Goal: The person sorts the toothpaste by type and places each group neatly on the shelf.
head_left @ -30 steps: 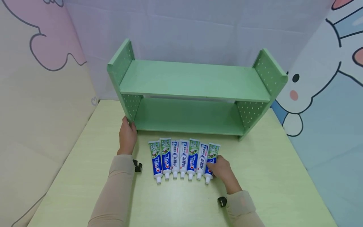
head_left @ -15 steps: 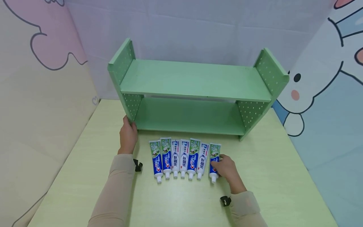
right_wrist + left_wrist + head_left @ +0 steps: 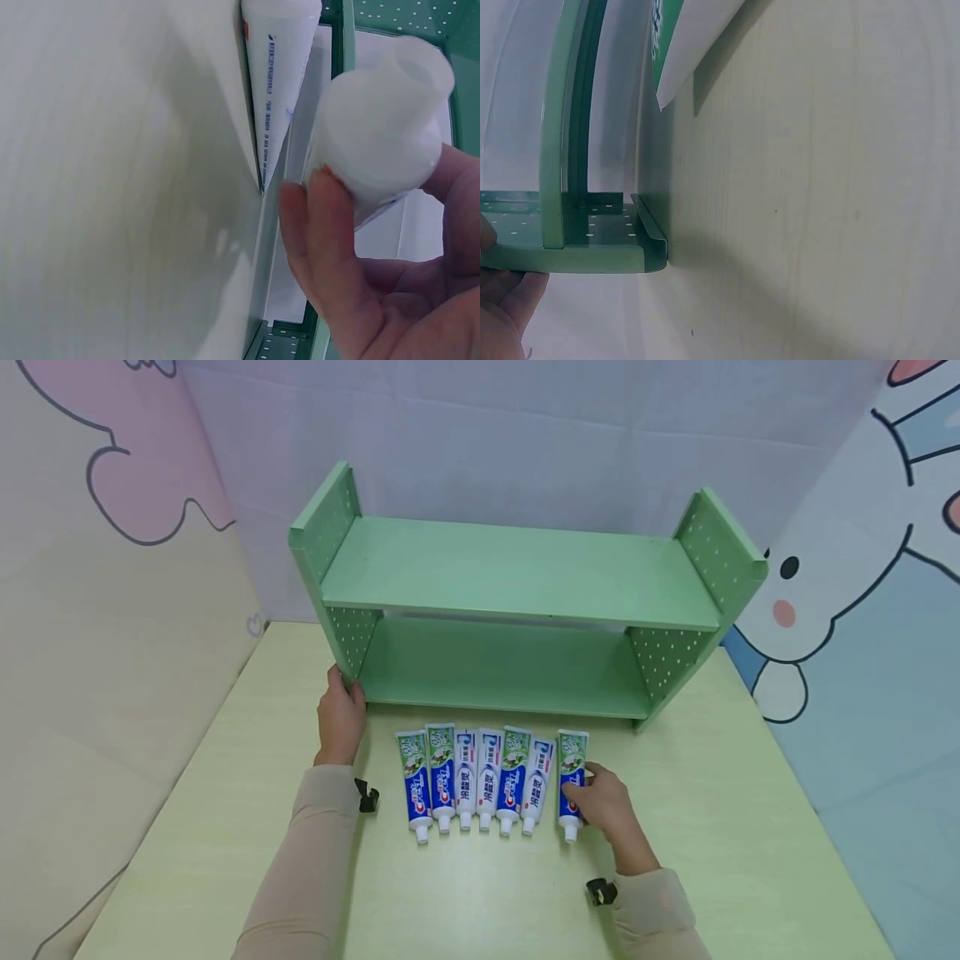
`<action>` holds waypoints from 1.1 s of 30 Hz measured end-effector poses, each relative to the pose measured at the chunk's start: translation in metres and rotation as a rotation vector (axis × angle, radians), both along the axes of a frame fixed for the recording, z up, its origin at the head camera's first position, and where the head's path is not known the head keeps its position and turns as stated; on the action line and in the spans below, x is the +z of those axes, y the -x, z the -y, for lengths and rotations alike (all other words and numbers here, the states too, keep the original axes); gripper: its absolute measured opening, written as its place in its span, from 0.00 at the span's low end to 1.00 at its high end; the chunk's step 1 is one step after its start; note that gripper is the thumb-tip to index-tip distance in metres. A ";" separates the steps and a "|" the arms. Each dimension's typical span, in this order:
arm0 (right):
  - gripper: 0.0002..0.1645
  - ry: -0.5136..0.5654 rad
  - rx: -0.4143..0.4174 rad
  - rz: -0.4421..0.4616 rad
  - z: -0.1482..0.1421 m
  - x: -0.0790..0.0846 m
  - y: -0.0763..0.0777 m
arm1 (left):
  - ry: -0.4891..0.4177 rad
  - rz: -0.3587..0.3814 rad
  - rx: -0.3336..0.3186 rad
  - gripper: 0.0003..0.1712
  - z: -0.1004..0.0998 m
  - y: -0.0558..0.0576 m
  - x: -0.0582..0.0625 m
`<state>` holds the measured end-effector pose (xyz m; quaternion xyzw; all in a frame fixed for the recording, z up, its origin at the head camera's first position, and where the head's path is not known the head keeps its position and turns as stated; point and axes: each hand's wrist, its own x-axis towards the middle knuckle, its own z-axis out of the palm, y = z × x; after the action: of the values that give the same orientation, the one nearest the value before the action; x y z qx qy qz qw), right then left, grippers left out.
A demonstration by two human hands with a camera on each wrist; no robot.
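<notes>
In the head view my left hand (image 3: 341,722) grips the lower left corner of a green two-tier shelf (image 3: 517,572). The left wrist view shows the thumb on the inner face of its perforated side panel (image 3: 592,259) and the fingers (image 3: 514,304) outside it. My right hand (image 3: 606,802) pinches a blue and green Crest toothpaste tube (image 3: 573,752) by its side, cap toward me. In the right wrist view that tube (image 3: 379,139) is up off the table, its white cap facing the camera. Left of it, several toothpaste tubes (image 3: 488,777) lie side by side, some blue and green, others white.
The pale wooden table (image 3: 480,902) extends in front of the tubes and to both sides. Behind the shelf hangs a plain lilac backdrop (image 3: 510,435). Cartoon-printed panels flank the table, with a rabbit (image 3: 810,602) at the right.
The rightmost tube has moved right in my right hand, apart from the row, and now sits slightly farther from me. My left hand keeps its grip on the shelf.
</notes>
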<state>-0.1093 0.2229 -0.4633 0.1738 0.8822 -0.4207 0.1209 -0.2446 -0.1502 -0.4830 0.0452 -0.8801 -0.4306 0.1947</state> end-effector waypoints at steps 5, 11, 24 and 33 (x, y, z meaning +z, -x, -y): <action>0.39 -0.002 -0.004 -0.006 -0.001 -0.001 0.001 | 0.006 0.009 0.008 0.26 0.001 -0.001 0.001; 0.39 -0.006 -0.016 -0.015 0.000 0.001 0.002 | 0.006 0.022 0.010 0.26 0.001 0.000 -0.001; 0.41 -0.009 -0.010 -0.027 0.000 0.013 0.002 | -0.001 0.007 0.007 0.26 0.000 -0.004 0.001; 0.42 0.005 -0.010 -0.080 -0.001 0.011 0.003 | 0.004 0.012 0.012 0.26 -0.001 -0.003 0.000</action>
<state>-0.1126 0.2241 -0.4523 0.1608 0.8844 -0.4300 0.0840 -0.2415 -0.1490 -0.4832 0.0526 -0.8818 -0.4276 0.1920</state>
